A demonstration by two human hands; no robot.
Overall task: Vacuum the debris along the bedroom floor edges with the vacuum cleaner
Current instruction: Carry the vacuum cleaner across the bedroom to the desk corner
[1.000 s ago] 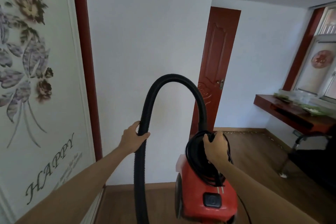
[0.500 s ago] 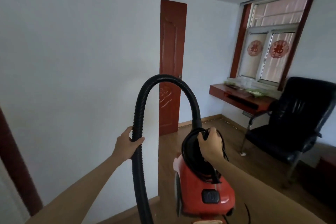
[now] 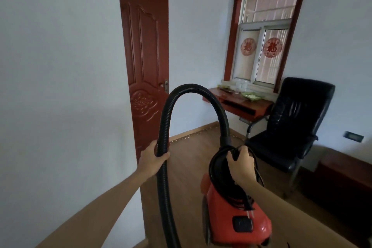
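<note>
I carry a red canister vacuum cleaner (image 3: 237,215) in the air in front of me. My right hand (image 3: 240,165) grips its top handle, where a black power cord (image 3: 216,164) is coiled. The plug hangs down over the red body. A black ribbed hose (image 3: 193,89) arches up from the canister and drops down on the left. My left hand (image 3: 153,159) holds that hanging part of the hose. Small pale debris (image 3: 187,138) lies along the skirting at the far wall's floor edge.
A white wall corner (image 3: 128,147) stands close on my left. Beyond it are a dark red door (image 3: 144,62), a red-brown wall desk (image 3: 239,102) under a window, and a black office chair (image 3: 291,127). A dark low cabinet (image 3: 342,179) stands at the right. Wooden floor (image 3: 189,165) lies ahead.
The view has swung right: the flowered panel on the left is gone, and the window, desk and chair have come into sight. Both hands keep their holds on hose and handle.
</note>
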